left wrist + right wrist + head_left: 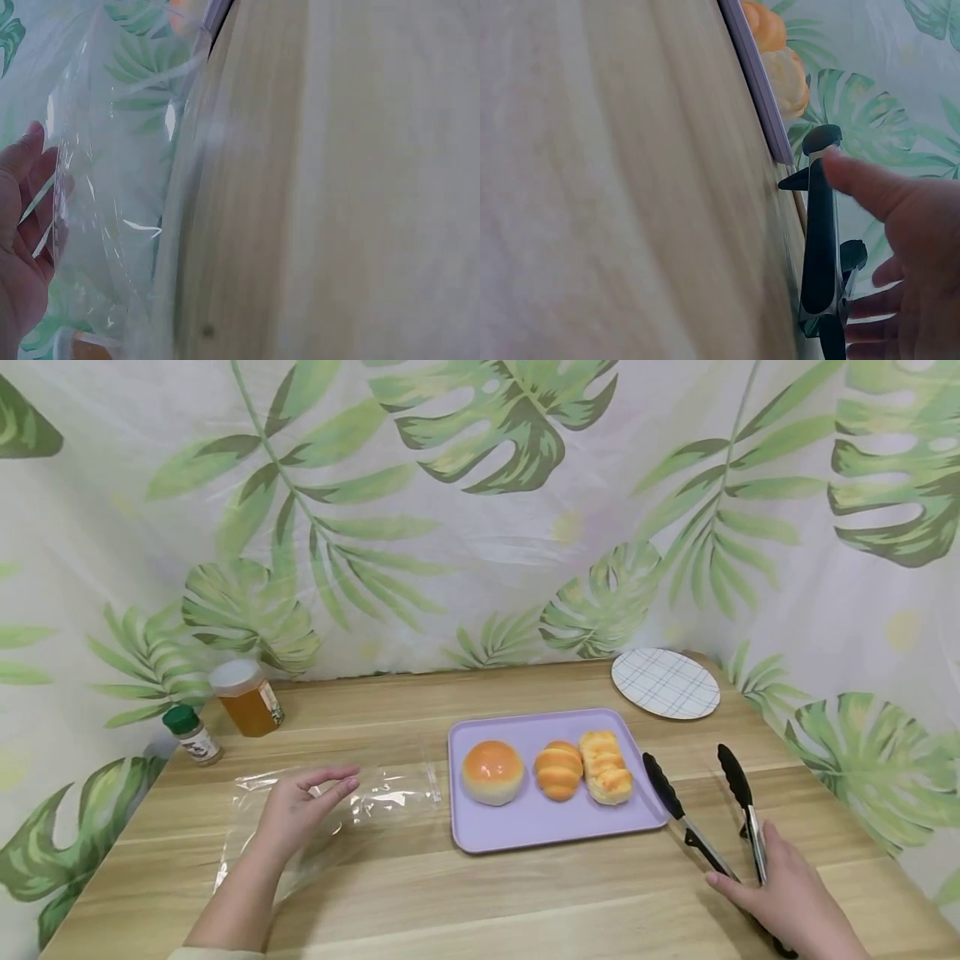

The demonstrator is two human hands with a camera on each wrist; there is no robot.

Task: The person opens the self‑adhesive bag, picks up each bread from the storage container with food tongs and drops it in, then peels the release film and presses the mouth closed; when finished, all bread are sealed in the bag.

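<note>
My left hand (296, 810) is over a clear plastic bag (397, 792) spread on the table, thumb and forefinger stretched toward the right with a gap between their tips. In the left wrist view that hand's fingers are loosely bent beside the bag's edge (112, 187). My right hand (787, 893) is around the hinge end of a pair of tongs (707, 850), thumb at one arm, fingers along the other. The tongs lie spread with black tips pointing away. In the right wrist view the fingers look fairly straight beside the tongs (821, 240).
On a lilac tray (525, 833) sit a round bun (492, 772), a croissant-like roll (558, 771) and an oblong pastry (605, 767). A checked plate (666, 683) is back right. A honey-coloured jar (247, 700) and a green-capped shaker (192, 735) stand back left.
</note>
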